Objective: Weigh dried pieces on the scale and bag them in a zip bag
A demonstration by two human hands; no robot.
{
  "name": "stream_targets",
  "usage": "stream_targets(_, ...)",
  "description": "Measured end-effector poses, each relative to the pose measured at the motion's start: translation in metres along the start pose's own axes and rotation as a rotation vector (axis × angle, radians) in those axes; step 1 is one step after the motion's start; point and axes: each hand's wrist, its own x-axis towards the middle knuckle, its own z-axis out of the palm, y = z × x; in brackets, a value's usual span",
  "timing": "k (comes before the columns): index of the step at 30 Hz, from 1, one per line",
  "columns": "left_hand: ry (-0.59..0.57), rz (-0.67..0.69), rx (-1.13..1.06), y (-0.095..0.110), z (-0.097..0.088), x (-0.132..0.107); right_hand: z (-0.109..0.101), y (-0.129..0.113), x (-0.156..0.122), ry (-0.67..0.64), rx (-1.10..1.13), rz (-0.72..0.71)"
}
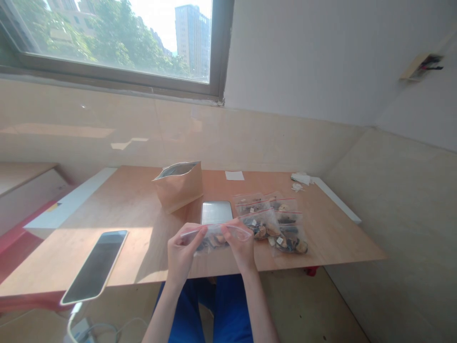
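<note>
Both hands pinch the top edge of a clear zip bag [211,244] with brown and dark dried pieces inside. My left hand [183,247] grips the edge on its left part, and my right hand [243,244] grips it on the right. The bag hangs just above the table's front edge. Right behind it lies a small silver scale [216,212], partly covered by my hands. To the right, several filled zip bags [262,224] with red seal lines overlap in a pile; small white squares show in some of them.
An open brown paper pouch [182,188] stands left of the scale. A phone [95,267] with a white cable [73,320] lies at the table's [150,257] front left. White paper [234,176] and scraps [300,179] lie at the back.
</note>
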Motion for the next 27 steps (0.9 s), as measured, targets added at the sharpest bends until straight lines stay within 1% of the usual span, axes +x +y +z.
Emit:
stream_targets(4, -0.028, -0.033, 0.000, 0.000, -0.001, 0.002, 0.000, 0.001, -0.001, -0.066, 0.035, 0.004)
stream_targets(6, -0.064, 0.003, 0.011, 0.000, -0.001, 0.002, 0.000, 0.001, -0.001, -0.083, 0.045, -0.011)
stream_targets(10, -0.135, 0.086, 0.038, -0.001, 0.001, -0.001, 0.002, -0.001, 0.000, -0.073, 0.048, -0.074)
stream_targets(14, -0.097, 0.104, 0.003, -0.004, 0.004, -0.005, 0.003, -0.003, 0.000, -0.071, 0.048, -0.105)
stream_targets(17, -0.092, 0.089, -0.045, -0.007, 0.006, -0.006, 0.003, -0.004, -0.002, -0.060, 0.040, -0.112)
stream_targets(23, -0.070, 0.021, -0.088, -0.011, 0.011, -0.009, 0.006, -0.004, -0.003, 0.048, -0.030, -0.207)
stream_targets(25, -0.064, 0.006, -0.113, -0.010, 0.013, -0.010, 0.005, -0.003, -0.003, 0.049, -0.037, -0.201)
stream_targets(27, -0.082, -0.006, -0.115, -0.008, 0.013, -0.009, 0.003, -0.003, -0.003, 0.018, -0.032, -0.159)
